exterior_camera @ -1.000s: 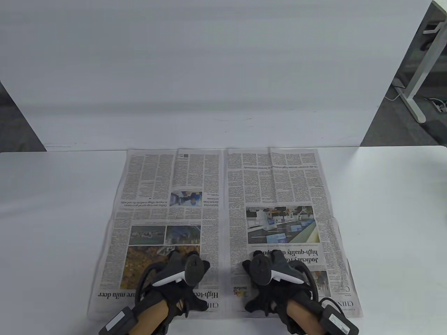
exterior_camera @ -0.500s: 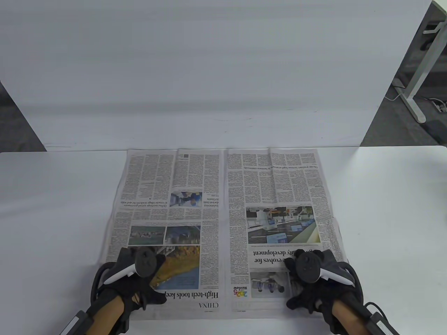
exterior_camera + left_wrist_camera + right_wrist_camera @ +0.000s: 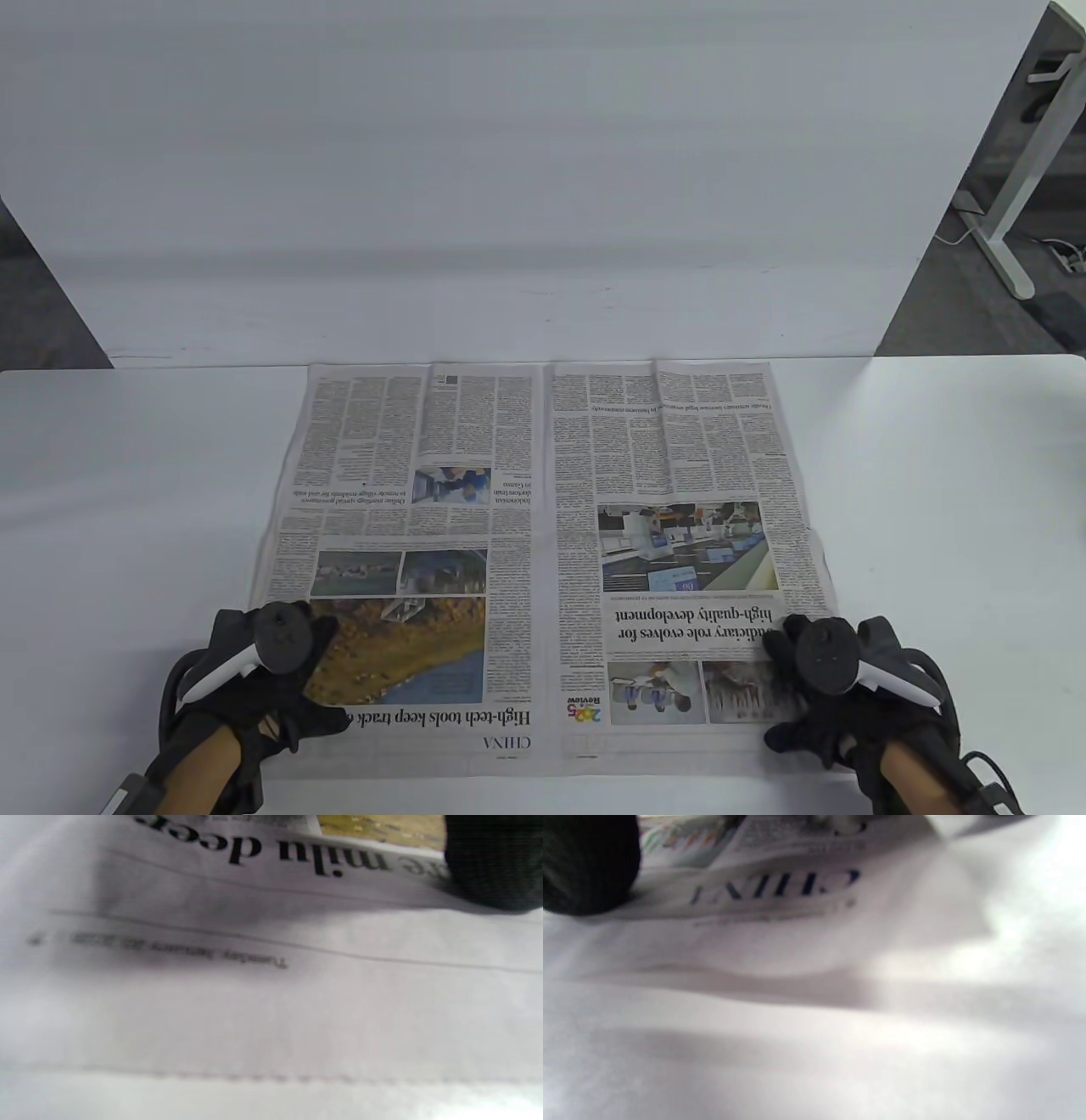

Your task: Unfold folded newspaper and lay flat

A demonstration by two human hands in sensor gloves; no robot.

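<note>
The newspaper (image 3: 543, 509) lies opened out as a double page on the white table (image 3: 127, 509), its headlines upside down to me. My left hand (image 3: 276, 679) rests palm down on its near left corner, thumb spread toward the centre. My right hand (image 3: 810, 683) rests palm down on its near right corner. Neither hand grips anything. The left wrist view shows the paper's near margin (image 3: 254, 955) and a gloved finger (image 3: 492, 861) on it. The right wrist view shows the blurred page header (image 3: 776, 887) and a gloved finger (image 3: 585, 861).
A white backboard (image 3: 509, 170) stands along the table's far edge, just behind the paper's far edge. A white desk leg (image 3: 1010, 212) and cables are on the floor at the far right. The paper's near edge lies close to the table's front edge.
Both hands have slid outward along the paper's near part, from beside the centre fold to the left and right corners. The near pages now lie flatter, with more headline showing.
</note>
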